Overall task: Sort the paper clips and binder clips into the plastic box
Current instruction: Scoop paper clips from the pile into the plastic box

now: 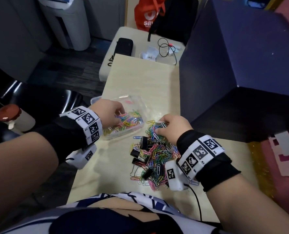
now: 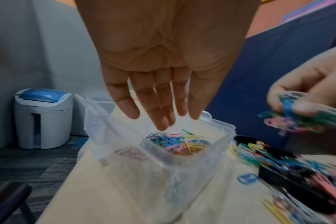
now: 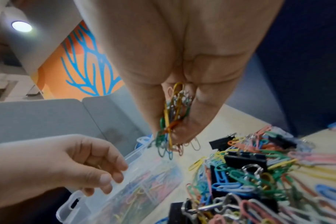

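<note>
A clear plastic box [image 1: 138, 128] [image 2: 217, 131] [image 3: 98, 201] sits on the pale table with coloured paper clips [image 1: 132, 119] [image 2: 180, 144] inside. My left hand [image 1: 110, 112] [image 2: 159, 106] [image 3: 86, 169] hovers over the box, fingers relaxed and holding nothing. A mixed pile of paper clips [image 1: 157, 154] [image 3: 246, 181] and black binder clips [image 1: 144, 142] [image 3: 246, 158] lies right of the box. My right hand [image 1: 170, 127] [image 3: 175, 121] pinches a bunch of paper clips [image 3: 173, 115] [image 2: 297, 119] just above the pile's far end.
A dark blue partition [image 1: 241, 73] stands along the table's right side. Behind the table, a white surface holds a black case [image 1: 124, 47] and a cable [image 1: 165, 48]. A grey bin [image 2: 42, 118] stands on the floor at left. A red-capped bottle [image 1: 12, 117] is left of the table.
</note>
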